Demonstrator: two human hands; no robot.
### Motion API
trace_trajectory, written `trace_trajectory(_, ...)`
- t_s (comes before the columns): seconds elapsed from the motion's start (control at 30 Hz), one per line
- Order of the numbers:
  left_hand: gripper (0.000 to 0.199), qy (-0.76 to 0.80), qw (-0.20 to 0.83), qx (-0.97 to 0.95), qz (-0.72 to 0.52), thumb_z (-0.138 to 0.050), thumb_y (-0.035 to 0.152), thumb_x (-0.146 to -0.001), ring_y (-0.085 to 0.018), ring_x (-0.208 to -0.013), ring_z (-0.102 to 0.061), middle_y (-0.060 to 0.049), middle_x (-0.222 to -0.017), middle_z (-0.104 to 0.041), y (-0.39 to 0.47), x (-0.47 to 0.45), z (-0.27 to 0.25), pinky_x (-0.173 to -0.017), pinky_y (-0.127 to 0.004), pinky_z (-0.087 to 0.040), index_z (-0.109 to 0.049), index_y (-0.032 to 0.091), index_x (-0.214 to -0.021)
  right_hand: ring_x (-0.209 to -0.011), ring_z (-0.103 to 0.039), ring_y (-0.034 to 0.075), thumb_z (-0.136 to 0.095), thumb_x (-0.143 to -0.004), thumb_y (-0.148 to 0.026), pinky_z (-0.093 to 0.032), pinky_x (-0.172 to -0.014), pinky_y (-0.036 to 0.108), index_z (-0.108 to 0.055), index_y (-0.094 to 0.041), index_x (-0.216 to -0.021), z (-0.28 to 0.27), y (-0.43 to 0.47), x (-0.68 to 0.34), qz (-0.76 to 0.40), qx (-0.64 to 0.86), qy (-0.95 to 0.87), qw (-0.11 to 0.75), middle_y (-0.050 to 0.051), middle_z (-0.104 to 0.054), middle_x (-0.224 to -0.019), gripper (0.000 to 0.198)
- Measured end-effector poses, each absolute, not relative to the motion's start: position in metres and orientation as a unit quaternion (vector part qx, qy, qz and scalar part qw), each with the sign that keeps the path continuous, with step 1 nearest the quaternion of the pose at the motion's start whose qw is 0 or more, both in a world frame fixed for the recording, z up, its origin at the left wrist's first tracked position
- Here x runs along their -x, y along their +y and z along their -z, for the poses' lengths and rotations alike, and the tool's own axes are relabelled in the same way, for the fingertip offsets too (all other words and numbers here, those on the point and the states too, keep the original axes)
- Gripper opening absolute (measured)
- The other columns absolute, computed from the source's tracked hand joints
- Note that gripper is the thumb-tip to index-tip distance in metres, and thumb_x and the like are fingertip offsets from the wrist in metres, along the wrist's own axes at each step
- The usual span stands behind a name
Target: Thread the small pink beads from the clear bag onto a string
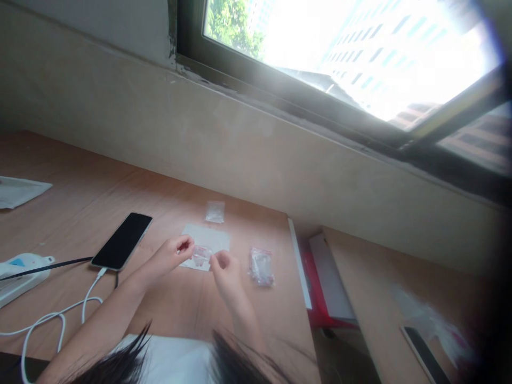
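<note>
Between my two hands a small clear plastic bag (202, 253) with a pinkish tint is stretched just above a white sheet of paper (218, 240). My left hand (176, 252) pinches the bag's left edge, fingers curled. My right hand (224, 266) pinches its right edge between thumb and forefinger. What the bag contains is too small to make out. Behind the paper lies a small clear packet (215, 212). To the right of my right hand rests a bundle of clear bags with reddish edges (261, 266).
At the left a phone (123, 241) lies with a white cable (90, 290) plugged in, near a white power strip (24, 272). A white pouch (24, 191) is farther left. Beyond a gap with a red folder (320, 296) stands a second table (372, 266). A wall and window rise behind.
</note>
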State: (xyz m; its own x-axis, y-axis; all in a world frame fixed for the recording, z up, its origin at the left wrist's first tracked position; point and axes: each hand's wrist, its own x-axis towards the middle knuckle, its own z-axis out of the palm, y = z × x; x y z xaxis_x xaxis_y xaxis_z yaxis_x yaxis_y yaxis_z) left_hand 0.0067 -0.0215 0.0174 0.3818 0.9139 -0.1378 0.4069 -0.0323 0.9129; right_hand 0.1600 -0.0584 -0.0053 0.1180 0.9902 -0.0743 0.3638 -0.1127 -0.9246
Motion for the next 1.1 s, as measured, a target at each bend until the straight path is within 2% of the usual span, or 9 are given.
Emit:
trace_trajectory(0.13, 0.018, 0.467, 0.483, -0.706, -0.224, -0.042, 0.031, -0.075, -0.009, -0.058, -0.042, 0.003, -0.062, -0.042, -0.023, -0.005, -0.022, -0.053, -0.020, -0.035, -0.042, 0.016, -0.066, -0.053, -0.037, 0.008, -0.044, -0.071, -0.024, -0.026, -0.048, 0.019, -0.044, -0.013, -0.055, 0.005, -0.057, -0.155, -0.391, 0.619, -0.565, 0.381, -0.001, -0.042, -0.053, 0.020)
trace_trajectory(0.2, 0.012, 0.438, 0.485, -0.724, -0.221, -0.042, 0.027, -0.074, -0.011, -0.066, -0.046, 0.000, -0.072, -0.047, -0.024, -0.003, -0.023, -0.061, -0.021, -0.039, -0.044, 0.016, -0.078, -0.052, -0.036, 0.008, -0.043, -0.070, -0.024, -0.026, -0.047, 0.018, -0.044, -0.013, -0.056, 0.002, -0.057, -0.151, -0.429, 0.585, -0.579, 0.370, -0.002, -0.042, -0.054, 0.018)
trace_trajectory(0.27, 0.018, 0.439, 0.480, -0.722, -0.236, -0.041, 0.022, -0.073, -0.014, -0.079, -0.049, -0.002, -0.085, -0.050, -0.024, 0.000, -0.024, -0.071, -0.025, -0.040, -0.044, 0.017, -0.090, -0.052, -0.036, 0.008, -0.044, -0.070, -0.023, -0.025, -0.047, 0.018, -0.044, -0.013, -0.056, 0.000, -0.056, -0.148, -0.446, 0.582, -0.575, 0.364, -0.002, -0.042, -0.054, 0.017)
trace_trajectory(0.43, 0.030, 0.413, 0.490, -0.727, -0.246, -0.039, 0.022, -0.077, -0.015, -0.109, -0.040, -0.003, -0.112, -0.046, -0.020, 0.013, -0.028, -0.095, -0.028, -0.028, -0.043, 0.020, -0.106, -0.052, -0.039, 0.009, -0.044, -0.067, -0.022, -0.027, -0.049, 0.019, -0.043, -0.013, -0.052, 0.000, -0.051, -0.145, -0.464, 0.618, -0.514, 0.372, -0.001, -0.044, -0.052, 0.017)
trace_trajectory(0.6, 0.053, 0.395, 0.545, -0.722, -0.162, -0.054, 0.033, -0.071, -0.018, -0.106, -0.043, -0.003, -0.119, -0.044, -0.020, 0.021, -0.029, -0.089, -0.028, -0.035, -0.033, 0.023, -0.119, -0.055, -0.042, 0.009, -0.042, -0.067, -0.020, -0.030, -0.054, 0.020, -0.045, -0.012, -0.052, -0.003, -0.042, -0.142, -0.569, 0.565, -0.445, 0.398, 0.000, -0.047, -0.054, 0.017)
trace_trajectory(0.73, 0.046, 0.448, 0.502, -0.718, -0.180, -0.054, 0.036, -0.071, -0.019, -0.099, -0.048, -0.003, -0.112, -0.048, -0.020, 0.026, -0.025, -0.083, -0.027, -0.039, -0.038, 0.022, -0.112, -0.049, -0.036, 0.007, -0.044, -0.073, -0.030, -0.028, -0.049, 0.020, -0.049, -0.012, -0.062, 0.009, -0.037, -0.139, -0.609, 0.540, -0.421, 0.401, -0.001, -0.046, -0.054, 0.022)
trace_trajectory(0.87, 0.045, 0.499, 0.436, -0.718, -0.213, -0.052, 0.042, -0.072, -0.021, -0.106, -0.043, -0.006, -0.112, -0.047, -0.012, 0.037, -0.004, -0.091, -0.032, -0.033, -0.041, 0.020, -0.109, -0.067, -0.045, 0.013, -0.051, -0.070, -0.023, -0.034, -0.062, 0.024, -0.054, -0.013, -0.070, 0.046, -0.028, -0.133, -0.451, 0.619, -0.513, 0.388, 0.004, -0.053, -0.070, 0.011)
trace_trajectory(0.97, 0.045, 0.509, 0.400, -0.729, -0.223, -0.053, 0.044, -0.071, -0.020, -0.107, -0.042, -0.005, -0.111, -0.047, -0.007, 0.046, 0.013, -0.092, -0.033, -0.031, -0.041, 0.020, -0.108, -0.081, -0.042, 0.017, -0.056, -0.066, -0.014, -0.032, -0.072, 0.028, -0.059, -0.016, -0.076, 0.070, -0.022, -0.122, -0.300, 0.648, -0.627, 0.313, 0.006, -0.051, -0.081, 0.011)
trace_trajectory(1.1, 0.042, 0.511, 0.383, -0.736, -0.224, -0.053, 0.043, -0.071, -0.019, -0.104, -0.044, -0.005, -0.108, -0.049, -0.004, 0.052, 0.020, -0.091, -0.033, -0.032, -0.043, 0.020, -0.104, -0.078, -0.038, 0.019, -0.057, -0.069, -0.015, -0.028, -0.066, 0.028, -0.061, -0.018, -0.072, 0.082, -0.017, -0.106, -0.220, 0.643, -0.708, 0.195, 0.007, -0.050, -0.080, 0.006)
